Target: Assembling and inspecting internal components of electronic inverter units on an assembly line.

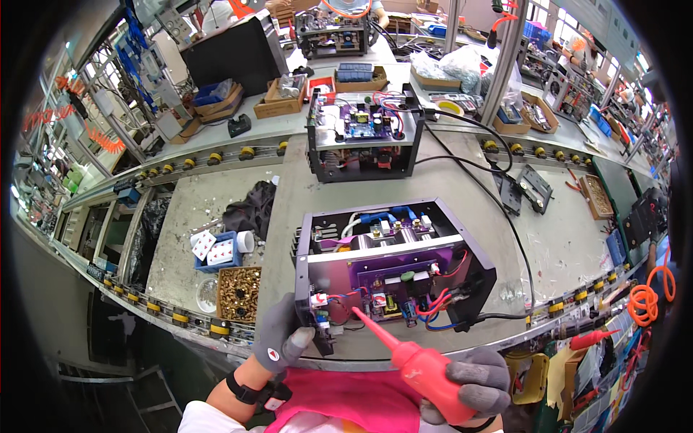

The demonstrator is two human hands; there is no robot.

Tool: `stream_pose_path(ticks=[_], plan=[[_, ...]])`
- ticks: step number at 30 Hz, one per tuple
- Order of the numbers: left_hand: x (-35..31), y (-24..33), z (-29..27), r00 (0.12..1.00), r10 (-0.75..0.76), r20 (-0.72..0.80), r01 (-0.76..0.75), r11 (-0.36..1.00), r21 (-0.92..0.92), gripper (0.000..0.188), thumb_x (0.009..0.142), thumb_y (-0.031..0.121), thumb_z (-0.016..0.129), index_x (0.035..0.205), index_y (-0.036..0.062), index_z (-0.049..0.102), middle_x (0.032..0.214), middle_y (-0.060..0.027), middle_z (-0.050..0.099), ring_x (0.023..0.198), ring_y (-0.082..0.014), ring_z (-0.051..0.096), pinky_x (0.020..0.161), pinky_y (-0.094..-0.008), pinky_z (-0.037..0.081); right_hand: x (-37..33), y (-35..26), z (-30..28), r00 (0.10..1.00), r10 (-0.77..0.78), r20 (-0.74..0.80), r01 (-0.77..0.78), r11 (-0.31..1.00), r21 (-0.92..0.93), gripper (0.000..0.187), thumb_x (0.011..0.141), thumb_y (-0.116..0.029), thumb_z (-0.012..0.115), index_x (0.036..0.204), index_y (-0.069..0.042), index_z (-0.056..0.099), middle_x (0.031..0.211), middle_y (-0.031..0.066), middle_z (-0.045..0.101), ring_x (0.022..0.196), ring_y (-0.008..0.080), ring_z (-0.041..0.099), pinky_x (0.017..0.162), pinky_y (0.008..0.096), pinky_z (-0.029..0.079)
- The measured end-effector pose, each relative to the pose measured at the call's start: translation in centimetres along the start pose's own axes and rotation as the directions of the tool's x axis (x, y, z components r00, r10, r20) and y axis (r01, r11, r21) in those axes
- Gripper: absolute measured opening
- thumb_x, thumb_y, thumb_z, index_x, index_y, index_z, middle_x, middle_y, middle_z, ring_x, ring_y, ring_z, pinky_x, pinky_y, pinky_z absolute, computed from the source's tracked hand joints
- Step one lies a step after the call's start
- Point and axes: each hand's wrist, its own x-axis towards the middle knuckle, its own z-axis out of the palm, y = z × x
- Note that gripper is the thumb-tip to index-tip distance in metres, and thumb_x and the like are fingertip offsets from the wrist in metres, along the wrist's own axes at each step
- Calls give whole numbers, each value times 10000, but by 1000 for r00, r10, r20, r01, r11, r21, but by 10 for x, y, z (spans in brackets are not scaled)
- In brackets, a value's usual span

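An open black metal case (302, 278) with purple circuit boards (404, 278) and coloured wires stands on the work surface in front of me. My left hand (284, 338), in a grey glove, is closed on its lower left corner, thumb in front and the other fingers partly hidden. In my gloved right hand (482, 386) is a red squeeze bottle (427, 372), tilted with its long tapered nozzle pointing up and left. The nozzle tip appears over the lower left of the inside, near a white connector (318, 299); I cannot tell whether it touches anything.
A second open case (364, 155) stands farther back, a black cable (498, 202) trailing from it. To the left are a blue bin (229, 252), a box of brass-coloured parts (240, 296) and dark cloth (250, 209). Black brackets (534, 189) lie right. Roller rails (180, 317) edge the bench.
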Motion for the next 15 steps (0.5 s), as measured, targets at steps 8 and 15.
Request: stream_pose_path(ticks=[8, 15], plan=[[16, 29, 0, 999, -40, 25, 42, 998, -55, 763, 836, 628, 500, 1172, -57, 492, 1060, -141, 613, 970, -208, 587, 852, -337, 461, 15, 23, 30, 986, 66, 150, -88, 986, 143, 572, 587, -231, 876, 1008, -157, 496, 1001, 66, 623, 617, 172, 557, 522, 271, 455], [21, 29, 0, 998, -50, 30, 51, 998, -42, 735, 853, 619, 459, 1183, -36, 508, 1035, -128, 632, 964, -218, 603, 842, -336, 468, 12, 28, 46, 993, 72, 94, -88, 979, 181, 457, 582, -180, 833, 1002, -179, 651, 1022, 33, 657, 634, 139, 515, 534, 257, 407]])
